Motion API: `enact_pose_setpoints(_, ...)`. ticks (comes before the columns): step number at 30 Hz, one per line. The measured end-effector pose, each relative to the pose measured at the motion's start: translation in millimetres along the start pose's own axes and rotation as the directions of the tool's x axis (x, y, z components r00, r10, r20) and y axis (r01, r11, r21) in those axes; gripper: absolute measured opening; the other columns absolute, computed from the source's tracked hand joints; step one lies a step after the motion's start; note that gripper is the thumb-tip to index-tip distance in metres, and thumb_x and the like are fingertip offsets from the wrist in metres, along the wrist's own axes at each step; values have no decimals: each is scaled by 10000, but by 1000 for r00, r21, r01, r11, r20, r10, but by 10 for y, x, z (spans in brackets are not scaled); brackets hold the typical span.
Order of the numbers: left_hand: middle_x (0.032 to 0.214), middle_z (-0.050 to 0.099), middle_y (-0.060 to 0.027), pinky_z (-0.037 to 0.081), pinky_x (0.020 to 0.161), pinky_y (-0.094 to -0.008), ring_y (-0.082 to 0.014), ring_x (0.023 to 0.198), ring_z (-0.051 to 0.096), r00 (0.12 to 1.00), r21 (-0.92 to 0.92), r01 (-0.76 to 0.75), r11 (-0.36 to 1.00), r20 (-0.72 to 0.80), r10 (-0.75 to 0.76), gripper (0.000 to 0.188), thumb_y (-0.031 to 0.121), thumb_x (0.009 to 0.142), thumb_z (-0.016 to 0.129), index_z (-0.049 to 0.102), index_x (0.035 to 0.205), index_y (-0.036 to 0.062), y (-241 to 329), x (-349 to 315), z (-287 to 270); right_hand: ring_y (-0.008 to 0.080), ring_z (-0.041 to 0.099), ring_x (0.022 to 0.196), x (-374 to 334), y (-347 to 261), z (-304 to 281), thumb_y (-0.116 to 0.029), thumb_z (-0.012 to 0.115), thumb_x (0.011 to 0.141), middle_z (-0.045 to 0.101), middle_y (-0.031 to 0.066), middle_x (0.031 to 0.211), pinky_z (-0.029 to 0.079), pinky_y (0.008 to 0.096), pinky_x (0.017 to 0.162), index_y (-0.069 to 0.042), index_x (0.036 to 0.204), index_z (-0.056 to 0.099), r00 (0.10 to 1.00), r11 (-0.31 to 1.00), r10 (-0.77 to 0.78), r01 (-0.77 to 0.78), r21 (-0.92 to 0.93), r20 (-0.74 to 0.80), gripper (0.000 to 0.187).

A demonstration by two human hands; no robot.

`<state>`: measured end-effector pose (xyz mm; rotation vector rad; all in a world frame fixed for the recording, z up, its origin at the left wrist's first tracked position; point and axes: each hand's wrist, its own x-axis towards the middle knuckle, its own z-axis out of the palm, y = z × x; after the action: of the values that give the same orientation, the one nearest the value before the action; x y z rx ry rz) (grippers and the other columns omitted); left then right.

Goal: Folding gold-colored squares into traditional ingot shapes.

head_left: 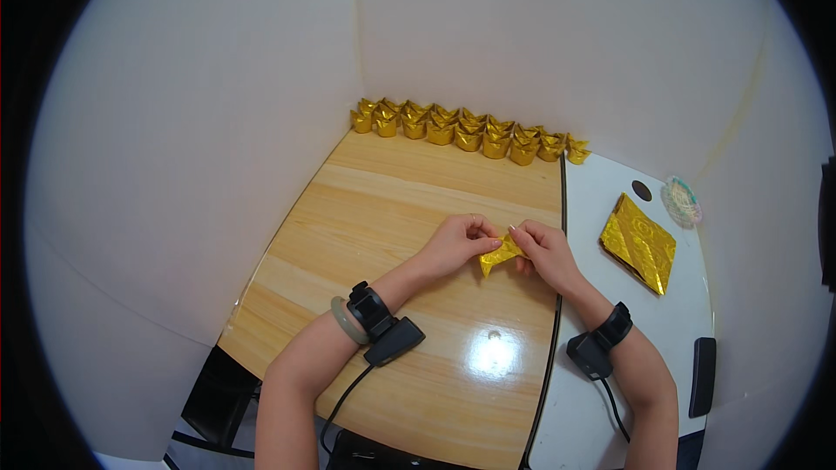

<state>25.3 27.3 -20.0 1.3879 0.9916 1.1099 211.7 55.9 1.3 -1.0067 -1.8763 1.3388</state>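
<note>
Above the wooden tabletop, a partly folded piece of gold foil paper (pixel 495 259) is pinched between my two hands. My left hand (pixel 460 244) grips its left upper edge between thumb and fingers. On its right side my right hand (pixel 542 252) presses with the thumb on top, its other fingers curled partly out of sight underneath. One pointed corner of the paper hangs down toward me. Along the back edge stand several finished gold paper ingots (pixel 441 128) in a tight double row. A stack of gold foil sheets (pixel 640 244) lies to the right of my right hand.
The wooden tabletop (pixel 348 235) meets a white table (pixel 592 331) along a dark seam. On the white part are a dark round grommet (pixel 642 191), a coiled pale bundle (pixel 682 202) and a black bar (pixel 703 377). White walls enclose the back and sides. Cables trail from both wrist devices.
</note>
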Motion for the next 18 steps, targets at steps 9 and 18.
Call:
enact_pose_setpoints(9,770,621,-42,450,638,-232,-96,679,544,980,285,-121,951,-119,160,154,98,760,684,625,860,-3,61,-32,54,31,437,408,-7,-38,20,-200,534,918,513,-22,509,331,175,394,-49,891,579,998,990,-22,14,-139,-52,159)
enact_pose_setpoints(18,796,621,-6,434,659,-208,-65,711,542,997,-113,75,991,-21,-78,176,130,818,653,617,956,26,45,-5,59,61,552,633,18,35,-67,-304,412,961,588,16,766,409,196,511,-45,1112,531,1000,954,-26,22,301,11,322)
